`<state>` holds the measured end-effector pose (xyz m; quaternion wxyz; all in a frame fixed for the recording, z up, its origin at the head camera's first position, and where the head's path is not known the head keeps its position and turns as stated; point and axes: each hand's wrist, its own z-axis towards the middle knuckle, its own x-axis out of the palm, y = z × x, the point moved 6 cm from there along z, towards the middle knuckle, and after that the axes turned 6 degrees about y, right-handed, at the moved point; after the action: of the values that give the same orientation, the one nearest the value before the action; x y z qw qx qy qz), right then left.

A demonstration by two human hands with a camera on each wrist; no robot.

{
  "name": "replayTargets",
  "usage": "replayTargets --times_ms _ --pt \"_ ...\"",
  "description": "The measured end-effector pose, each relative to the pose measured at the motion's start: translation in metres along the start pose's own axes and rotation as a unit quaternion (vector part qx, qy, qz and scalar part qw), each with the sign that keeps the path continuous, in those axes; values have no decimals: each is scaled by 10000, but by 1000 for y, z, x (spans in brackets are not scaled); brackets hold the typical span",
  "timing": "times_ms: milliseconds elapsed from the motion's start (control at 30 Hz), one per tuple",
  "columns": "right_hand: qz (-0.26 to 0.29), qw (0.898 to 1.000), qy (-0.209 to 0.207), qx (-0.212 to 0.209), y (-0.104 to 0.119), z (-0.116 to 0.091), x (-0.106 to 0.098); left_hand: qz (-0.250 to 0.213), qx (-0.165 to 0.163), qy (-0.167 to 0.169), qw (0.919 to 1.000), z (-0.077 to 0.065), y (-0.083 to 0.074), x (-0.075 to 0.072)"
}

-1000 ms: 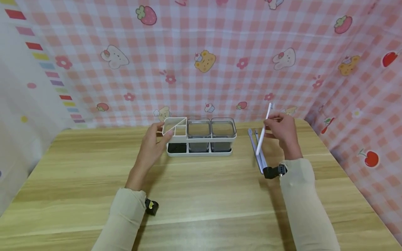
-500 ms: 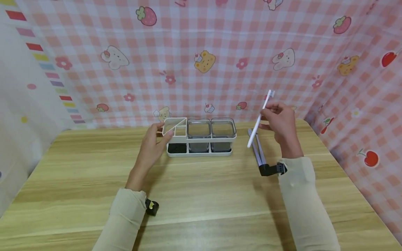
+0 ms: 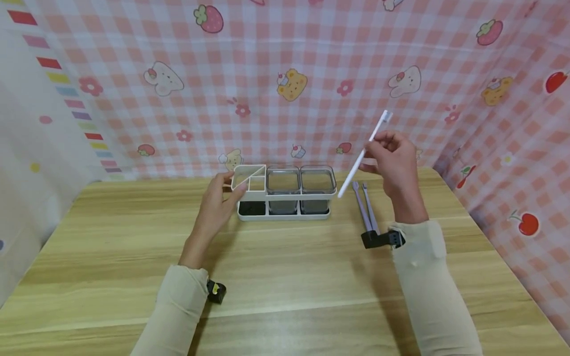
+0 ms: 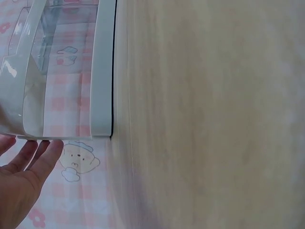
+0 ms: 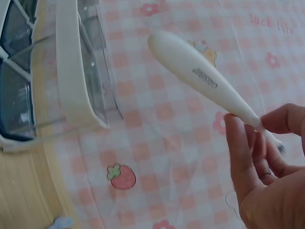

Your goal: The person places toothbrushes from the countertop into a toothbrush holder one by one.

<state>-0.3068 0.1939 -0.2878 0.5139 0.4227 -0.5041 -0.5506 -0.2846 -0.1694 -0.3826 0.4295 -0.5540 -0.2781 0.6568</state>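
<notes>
A white toothbrush (image 3: pixel 361 157) is pinched near its neck between the thumb and fingers of my right hand (image 3: pixel 396 160). It is raised off the table, bristles up and handle slanting down to the left. In the right wrist view its handle (image 5: pixel 195 71) carries small dark lettering. The handle's end is close to the right end of a white two-tier toothbrush holder (image 3: pixel 285 197). At the holder's left end, my left hand (image 3: pixel 213 207) grips the upper tier, thumb over the front rim. In the left wrist view, fingertips (image 4: pixel 53 149) touch its end wall.
Two clear cups (image 3: pixel 282 179) sit in the holder beside a divided compartment (image 3: pixel 255 184). On the wooden table (image 3: pixel 285 277), two purple toothbrushes (image 3: pixel 362 210) lie right of the holder, partly covered by the black wrist camera (image 3: pixel 378 239). A pink checked cloth (image 3: pixel 213 123) hangs behind.
My right hand has risen and moved left with the white toothbrush, bringing the handle's end near the holder. The brush now leans more. My left hand stays on the holder.
</notes>
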Motion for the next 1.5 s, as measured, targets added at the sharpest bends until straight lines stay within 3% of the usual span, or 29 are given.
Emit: replayTargets --times_ms 300,700,1167,1500 --pt "972 9934 -393 -469 7 -2 11 -4 7 30 10000 0 -1 0" --pt "1592 9811 -125 -1094 10 -4 32 -36 49 26 10000 1 -1 0" --pt "1388 9797 12 -1444 10 -6 57 -67 -3 27 10000 0 -1 -1" --pt "873 9797 312 -1777 15 -9 78 -92 28 32 9999 0 -1 -1"
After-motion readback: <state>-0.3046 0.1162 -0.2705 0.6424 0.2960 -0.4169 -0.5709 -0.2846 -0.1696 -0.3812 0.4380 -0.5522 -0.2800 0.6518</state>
